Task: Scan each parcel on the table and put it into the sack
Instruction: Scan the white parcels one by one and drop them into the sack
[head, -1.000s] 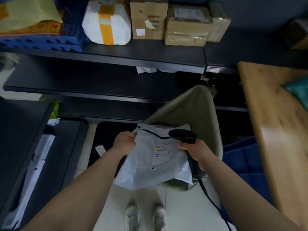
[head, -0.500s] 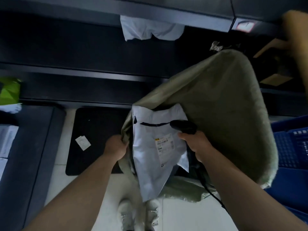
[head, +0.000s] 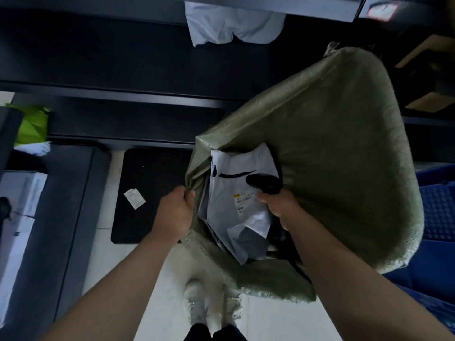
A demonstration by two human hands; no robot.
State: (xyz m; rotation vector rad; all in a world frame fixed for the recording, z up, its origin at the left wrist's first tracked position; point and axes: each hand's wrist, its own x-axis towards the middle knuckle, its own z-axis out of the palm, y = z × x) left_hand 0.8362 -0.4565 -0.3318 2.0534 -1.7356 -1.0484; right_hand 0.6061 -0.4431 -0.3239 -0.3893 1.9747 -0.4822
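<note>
A white poly-mailer parcel (head: 236, 193) with a yellow-marked label sits partly inside the mouth of a large olive-green woven sack (head: 332, 156). My left hand (head: 176, 211) grips the sack's left rim and holds the mouth apart. My right hand (head: 280, 205) holds a black barcode scanner (head: 264, 183), its head lying over the parcel's upper right; the fingers also touch the parcel's right edge. The scanner's cable runs down along my right forearm. The table is out of view.
Dark shelving (head: 123, 94) crosses the top, with a white bag (head: 231, 25) hanging from a shelf. A black floor mat (head: 147, 193) with a paper slip (head: 134, 198) lies left of the sack. Blue crates (head: 435, 230) stand at right, a dark cabinet (head: 61, 217) at left.
My left hand let go of the parcel and took the sack's rim. The parcel has dropped deeper into the sack's mouth. The view tilted down and closer.
</note>
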